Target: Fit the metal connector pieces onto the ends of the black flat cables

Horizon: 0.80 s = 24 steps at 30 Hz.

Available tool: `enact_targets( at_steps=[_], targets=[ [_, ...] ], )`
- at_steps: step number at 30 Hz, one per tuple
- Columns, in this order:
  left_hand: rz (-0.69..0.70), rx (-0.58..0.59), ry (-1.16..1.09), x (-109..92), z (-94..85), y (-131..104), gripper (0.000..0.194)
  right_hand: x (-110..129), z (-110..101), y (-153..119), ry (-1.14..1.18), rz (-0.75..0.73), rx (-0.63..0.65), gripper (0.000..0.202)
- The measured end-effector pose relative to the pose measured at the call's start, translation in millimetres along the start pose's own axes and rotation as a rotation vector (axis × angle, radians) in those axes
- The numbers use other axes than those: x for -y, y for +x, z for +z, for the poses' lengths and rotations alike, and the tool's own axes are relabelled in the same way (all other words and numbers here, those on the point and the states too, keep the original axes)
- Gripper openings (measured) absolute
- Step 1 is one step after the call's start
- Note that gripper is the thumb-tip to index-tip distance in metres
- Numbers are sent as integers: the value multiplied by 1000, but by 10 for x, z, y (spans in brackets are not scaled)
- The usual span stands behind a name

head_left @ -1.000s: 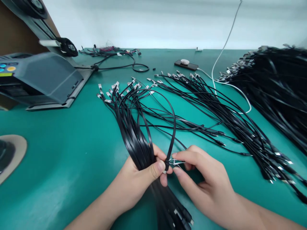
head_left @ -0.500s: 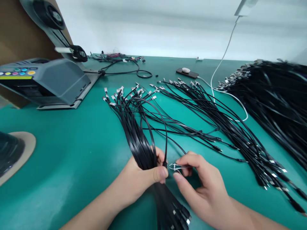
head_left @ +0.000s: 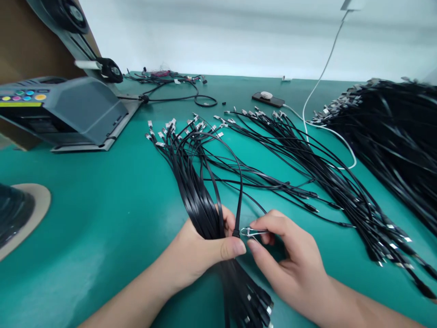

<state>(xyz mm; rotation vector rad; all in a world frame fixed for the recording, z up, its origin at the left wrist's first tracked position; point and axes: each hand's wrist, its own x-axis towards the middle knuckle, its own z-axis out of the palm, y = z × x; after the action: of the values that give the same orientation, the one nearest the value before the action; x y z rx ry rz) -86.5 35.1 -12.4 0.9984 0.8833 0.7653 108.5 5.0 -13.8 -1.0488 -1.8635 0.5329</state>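
A thick bundle of flat black cables [head_left: 198, 202] is gripped in my left hand [head_left: 201, 253], with the thumb across its front. One cable [head_left: 240, 196] arches away from the bundle, and its thicker black end comes down behind my left thumb. Between the thumb and fingers of my right hand [head_left: 290, 264] is a small silver metal clip [head_left: 251, 232]. Its rounded tip points left, close beside that cable end; whether they touch I cannot tell. Below my left hand the bundle's lower connectors [head_left: 259, 305] fan out, while the upper plugs [head_left: 170, 130] rest on the green table [head_left: 112, 218].
More black cables [head_left: 317, 168] lie to the right, with a large cable pile [head_left: 403, 132] beyond them. A phone [head_left: 268, 100] on a white cord [head_left: 322, 75] lies at the back. On the left stand a grey machine [head_left: 82, 109] and a roll [head_left: 29, 214].
The view has shifted slightly. The clip's tip is a little closer to the arched cable's end, and my left thumb reaches slightly further right. Both hands keep their holds.
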Motion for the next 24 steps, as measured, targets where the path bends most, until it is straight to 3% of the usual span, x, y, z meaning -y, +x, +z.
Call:
enact_targets(
  at_steps=[12,24],
  targets=[
    [-48,-37,-3,-63,40,-20,37,-21,-1,-8,19,-12,20,22],
    [25,10,9,-5,-2,-22,31,3,-3,12,-2,-26,5,18]
  ],
)
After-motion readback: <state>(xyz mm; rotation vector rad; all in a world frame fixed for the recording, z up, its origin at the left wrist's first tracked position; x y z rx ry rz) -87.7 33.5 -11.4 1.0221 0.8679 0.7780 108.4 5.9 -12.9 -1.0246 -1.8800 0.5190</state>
